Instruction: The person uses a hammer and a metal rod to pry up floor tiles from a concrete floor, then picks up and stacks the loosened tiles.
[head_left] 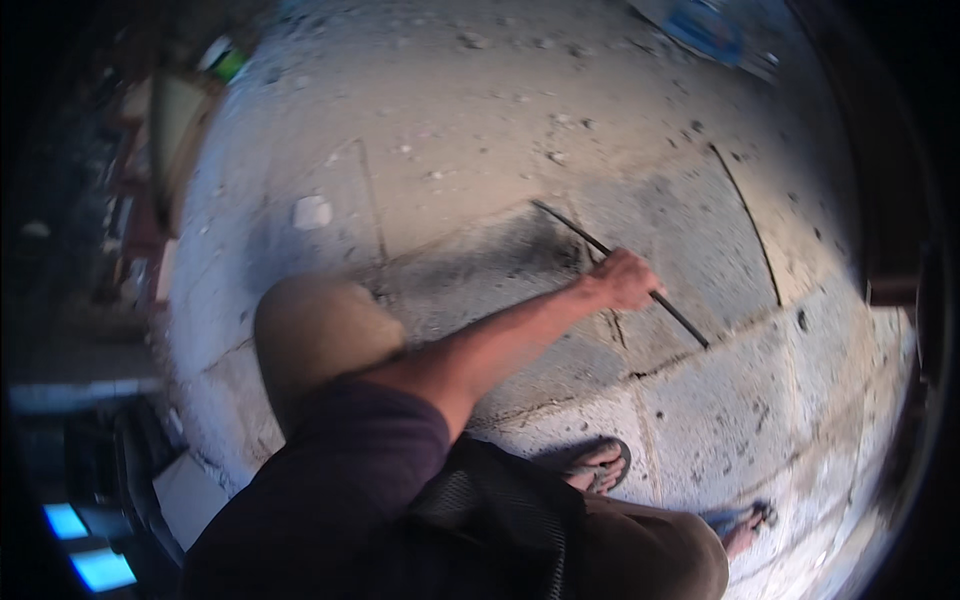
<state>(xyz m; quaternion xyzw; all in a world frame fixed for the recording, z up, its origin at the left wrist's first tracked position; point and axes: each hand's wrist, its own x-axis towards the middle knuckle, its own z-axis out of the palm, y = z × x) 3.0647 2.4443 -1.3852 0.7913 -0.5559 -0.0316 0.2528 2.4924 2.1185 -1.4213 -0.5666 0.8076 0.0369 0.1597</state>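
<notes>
Rough grey concrete floor (480, 120) fills most of the view, speckled with small stones and dirt and crossed by seams between its slabs. A darker, sooty patch (500, 255) spreads over the middle of it.

One hand (625, 280) reaches out from the lower left, its forearm bare and the upper arm in a dark purple sleeve (350, 470). Which hand it is cannot be told with certainty; from the shoulder it seems the left hand. Its fingers are curled tight in a fist around a thin dark rod (620, 270). The rod lies low over the floor, its long axis running diagonally: the upper end points up and to the left, toward the dark patch, and the lower end points down and to the right, ending near a slab seam. The hand grips it past the middle, nearer the lower right end.

A second thin dark rod (748, 225) lies on the floor well to the right, steeper in its slant. The other hand is out of sight.

Below, two feet in sandals (600, 465) stand on the concrete, one near the centre and one further right. A tan knee (315, 330) rises at the left.
</notes>
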